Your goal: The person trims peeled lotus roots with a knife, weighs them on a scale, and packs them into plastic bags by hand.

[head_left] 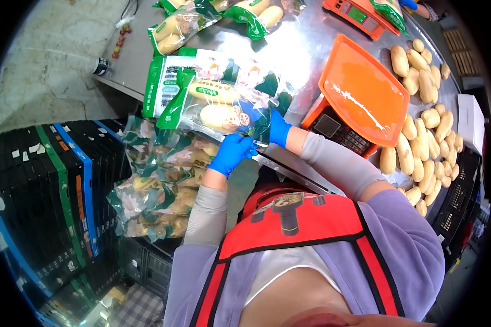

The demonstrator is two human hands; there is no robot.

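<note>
A clear, green-ended plastic bag of lotus root (217,115) lies at the table's near edge, on top of flat printed bags (168,87). My left hand (232,155), in a blue glove, has its fingers closed on the bag's near edge. My right hand (279,129), also blue-gloved, is at the bag's right end. Blue shows through the clear film there, and I cannot tell whether those fingers are inside or behind it. Just right of that hand stands an orange scale (360,95) with a wide tray.
Loose lotus roots (420,147) are heaped at the right. More filled bags (183,24) lie at the back, and others (163,199) are piled at my left. Stacked black crates (43,191) stand at far left. Behind is a second scale (360,16), with another person's gloved hand (408,4) nearby.
</note>
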